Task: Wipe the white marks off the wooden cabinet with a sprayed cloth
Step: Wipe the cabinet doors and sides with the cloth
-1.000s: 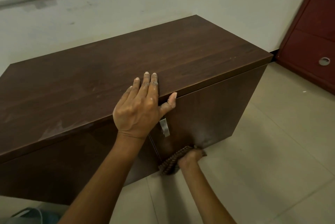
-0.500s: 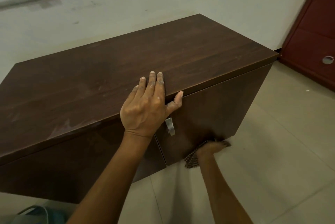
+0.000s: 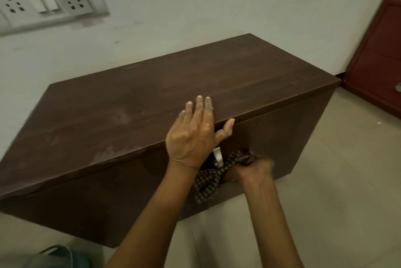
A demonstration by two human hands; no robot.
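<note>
While the left hand (image 3: pixel 193 135) is kept flat on the front edge of the wooden cabinet (image 3: pixel 152 98), its fingers (image 3: pixel 200 108) straight and released and the thumb hooked over the lip, the checked cloth (image 3: pixel 208 181) has been carried up the right-hand door. A second ago it was pressed low against the door's bottom edge; now it is bunched just beside the metal handle (image 3: pixel 217 157), at about five o'clock from the left hand, with a loose tail hanging toward the floor (image 3: pixel 325 213). The right hand (image 3: pixel 253 168) is blurred by motion, but its fingers appear clenched round the cloth. From this it may be judged that the door front is being rubbed in upward strokes and that the lower part has been covered. Pale white marks (image 3: pixel 112 152) are seen on the cabinet top, at about nine o'clock from the left hand near the front edge, with a fainter patch at ten o'clock; these are untouched, so the task is judged only partly done.
</note>
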